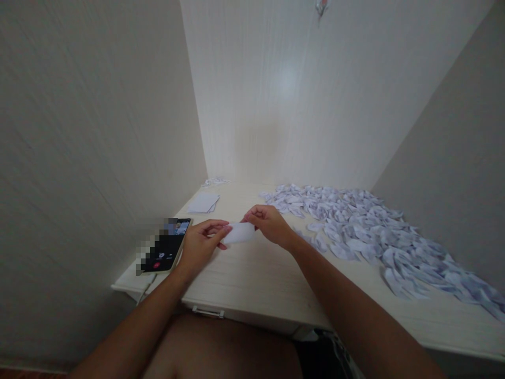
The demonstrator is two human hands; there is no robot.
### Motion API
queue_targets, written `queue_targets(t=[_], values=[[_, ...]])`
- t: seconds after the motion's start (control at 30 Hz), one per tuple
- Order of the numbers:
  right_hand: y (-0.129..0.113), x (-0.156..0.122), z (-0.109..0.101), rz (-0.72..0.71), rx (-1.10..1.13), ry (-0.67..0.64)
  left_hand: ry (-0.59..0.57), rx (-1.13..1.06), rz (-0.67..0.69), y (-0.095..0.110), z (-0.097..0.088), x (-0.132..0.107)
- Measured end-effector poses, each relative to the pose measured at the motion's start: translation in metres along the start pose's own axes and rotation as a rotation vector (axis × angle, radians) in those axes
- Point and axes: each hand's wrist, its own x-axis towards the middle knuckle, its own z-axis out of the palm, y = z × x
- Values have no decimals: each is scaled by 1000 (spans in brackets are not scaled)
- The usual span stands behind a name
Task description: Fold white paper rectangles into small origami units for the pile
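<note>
A small white piece of paper [240, 232] is stretched between my two hands, just above the desk. My left hand [203, 241] pinches its left end between thumb and fingers. At the paper's upper right corner, my right hand [268, 223] grips it with thumb and curled fingers. Whether the sheet is folded, I cannot tell. Beyond my left hand lies a short stack of white paper sheets [202, 202]. A large heap of folded or crumpled white paper pieces [347, 221] spreads to the right of my right hand.
A phone [168, 250] with a lit screen lies left of my left hand, partly pixelated. A cable [145, 289] hangs at the desk's left edge. White strips [215, 181] lie in the back corner. Walls enclose the desk [252, 284] on three sides; a drawer handle [208, 312] juts from its front.
</note>
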Motion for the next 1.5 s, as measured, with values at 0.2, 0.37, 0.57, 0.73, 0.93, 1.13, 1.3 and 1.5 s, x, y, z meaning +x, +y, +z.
queue_targets(t=[0.2, 0.37, 0.57, 0.73, 0.93, 1.13, 1.3, 1.5], values=[[-2, -1, -6, 10, -8, -36, -4, -4, -19, 1, 0, 0], [-1, -3, -4, -106, -180, -119, 8, -4, -26, 8, 1, -1], [1, -4, -3, -184, -329, -109, -11, -20, -12, 5, 0, 0], [0, -4, -1, -171, -284, -110, -9, -29, -9, 3, 0, 0], [-5, -6, 1, -172, -283, -99, -4, -11, 4, 6, 0, -1], [-3, -6, 1, -167, -323, -111, -3, -31, 6, 2, 0, -1], [2, -4, 1, -163, -362, -103, 14, -74, -26, -1, 0, 1], [-3, -6, 2, -232, -424, -156, 22, -35, -34, 2, -2, 0]])
